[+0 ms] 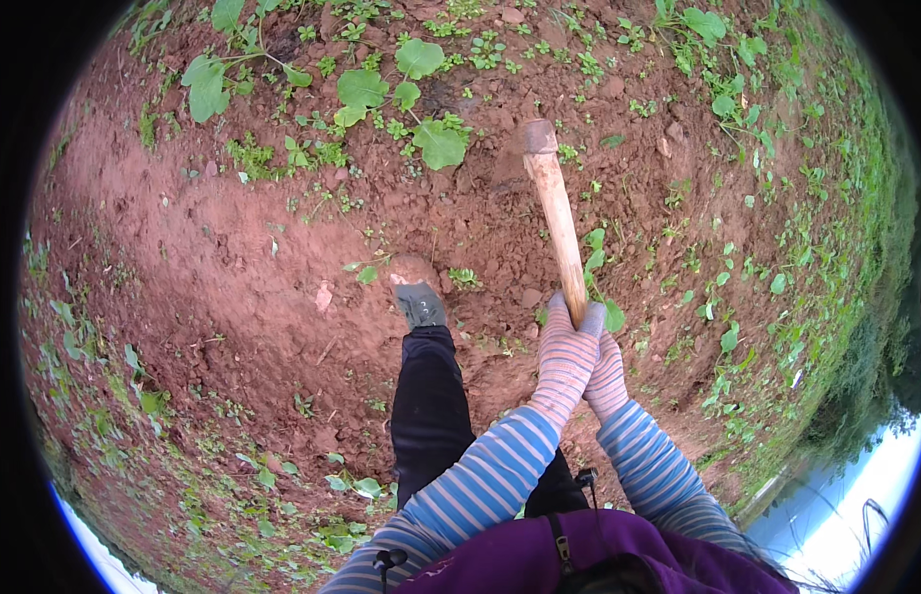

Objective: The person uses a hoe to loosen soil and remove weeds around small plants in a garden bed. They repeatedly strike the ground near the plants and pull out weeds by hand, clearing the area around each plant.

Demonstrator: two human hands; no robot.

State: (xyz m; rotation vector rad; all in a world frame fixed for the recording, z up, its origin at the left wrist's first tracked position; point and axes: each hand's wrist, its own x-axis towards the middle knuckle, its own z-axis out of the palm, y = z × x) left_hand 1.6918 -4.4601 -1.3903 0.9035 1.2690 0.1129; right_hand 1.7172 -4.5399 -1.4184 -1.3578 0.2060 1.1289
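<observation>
Both hands wear striped pink-and-grey gloves and are closed round the wooden handle of a hoe (558, 213). My left hand (565, 354) grips the handle near its lower end. Close against it on the right, my right hand (606, 374) is wrapped round the same end, partly hidden behind the left. The handle points away from me and leans slightly left. At its far end is a soil-brown socket (540, 137) over the reddish dirt; the blade itself cannot be made out. A small green plant (595, 259) stands just right of the handle.
Broad-leaved seedlings (441, 144) grow at the far middle, with more leafy plants (205, 89) at far left and small weeds (728, 339) along the right. My shoe (418, 302) rests on bare reddish soil (233, 257) left of the handle. Denser grass (867, 297) borders the right side.
</observation>
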